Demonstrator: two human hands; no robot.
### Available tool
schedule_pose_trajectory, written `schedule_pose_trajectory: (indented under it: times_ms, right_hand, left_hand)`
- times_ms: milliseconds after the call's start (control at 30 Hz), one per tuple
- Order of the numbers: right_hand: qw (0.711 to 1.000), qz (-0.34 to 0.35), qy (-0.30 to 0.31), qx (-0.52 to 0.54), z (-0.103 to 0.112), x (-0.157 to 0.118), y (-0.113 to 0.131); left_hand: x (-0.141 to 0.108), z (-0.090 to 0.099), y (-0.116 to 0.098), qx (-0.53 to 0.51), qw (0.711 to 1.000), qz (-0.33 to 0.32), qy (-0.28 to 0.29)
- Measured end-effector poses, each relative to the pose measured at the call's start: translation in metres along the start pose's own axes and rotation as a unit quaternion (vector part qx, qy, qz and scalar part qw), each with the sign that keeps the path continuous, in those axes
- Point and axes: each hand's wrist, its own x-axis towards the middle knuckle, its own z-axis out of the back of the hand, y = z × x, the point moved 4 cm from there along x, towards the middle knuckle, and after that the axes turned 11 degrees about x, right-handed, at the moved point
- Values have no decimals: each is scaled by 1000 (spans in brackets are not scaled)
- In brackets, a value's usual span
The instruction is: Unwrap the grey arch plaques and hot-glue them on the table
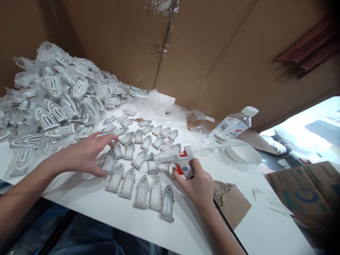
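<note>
My right hand (pixel 199 180) is wrapped round the handle of a white and red hot glue gun (pixel 174 158), its nozzle pointing left over the table. A clear glue stick (pixel 209 147) sticks out of its back end. On the left, my left hand (pixel 86 154) has thumb and fingers spread around a small grey arched window piece (pixel 108 162); I cannot tell whether they touch it. Several more such arched pieces (pixel 142 191) lie flat in loose rows between and in front of my hands.
A tall heap of plastic-wrapped arched pieces (pixel 61 95) covers the table's left side. To the right are a tilted clear bottle (pixel 231 125), a white dish (pixel 244 153) and a torn cardboard piece (pixel 233 205). Brown cardboard (pixel 202 46) walls the back.
</note>
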Motion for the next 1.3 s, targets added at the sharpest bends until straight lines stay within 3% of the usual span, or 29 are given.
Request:
schedule_pose_trajectory:
  times_ms: [333,600,833,1100,1300]
  right_hand:
    - [999,-33,25,5,-2,1,-1]
    - [996,-65,42,32,-4,2,-6]
    - [989,-121,34,84,-5,7,-6]
    - [970,-201,112,74,-10,28,21]
    - [986,-149,58,39,-28,35,50]
  left_hand:
    - [-5,-17,-4,-10,999,14,35]
    - [16,-14,9,7,998,49,-44]
    - [33,-24,5,0,998,42,-37]
    - [39,-16,16,-132,989,29,-62]
    - [48,-17,0,-236,965,-20,-108]
